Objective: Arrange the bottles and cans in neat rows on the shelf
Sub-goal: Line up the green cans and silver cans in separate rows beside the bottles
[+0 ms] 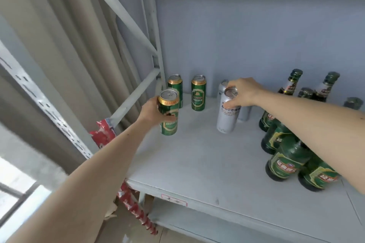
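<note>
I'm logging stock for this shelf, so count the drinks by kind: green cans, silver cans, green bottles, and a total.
Green cans: 3, one gripped by the left hand.
Silver cans: 2, the front one held at its top by the right hand.
Green bottles: 7 showing, some partly hidden behind the right arm.
Total: 12

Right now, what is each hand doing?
Left hand: grips a green can.
Right hand: grips a silver can by its top.
</note>
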`<action>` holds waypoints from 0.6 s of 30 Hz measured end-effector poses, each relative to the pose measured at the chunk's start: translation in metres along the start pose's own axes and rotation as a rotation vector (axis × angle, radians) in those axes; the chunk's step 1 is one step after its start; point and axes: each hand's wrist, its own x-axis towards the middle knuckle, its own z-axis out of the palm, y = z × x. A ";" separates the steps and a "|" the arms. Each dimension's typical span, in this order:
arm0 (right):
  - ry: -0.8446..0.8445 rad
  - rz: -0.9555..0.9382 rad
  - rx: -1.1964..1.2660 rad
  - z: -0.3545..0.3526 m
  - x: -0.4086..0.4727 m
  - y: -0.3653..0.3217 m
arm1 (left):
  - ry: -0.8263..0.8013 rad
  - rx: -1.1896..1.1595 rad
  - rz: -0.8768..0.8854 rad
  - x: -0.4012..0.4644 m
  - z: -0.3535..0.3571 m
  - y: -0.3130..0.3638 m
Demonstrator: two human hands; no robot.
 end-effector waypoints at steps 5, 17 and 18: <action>0.016 0.122 -0.029 0.020 0.022 0.002 | -0.069 -0.061 0.040 0.046 0.002 -0.016; -0.030 0.223 -0.018 0.049 0.049 0.005 | -0.168 -0.067 0.042 0.101 0.022 -0.033; -0.027 0.222 -0.022 0.051 0.050 0.005 | -0.174 -0.067 0.043 0.104 0.022 -0.034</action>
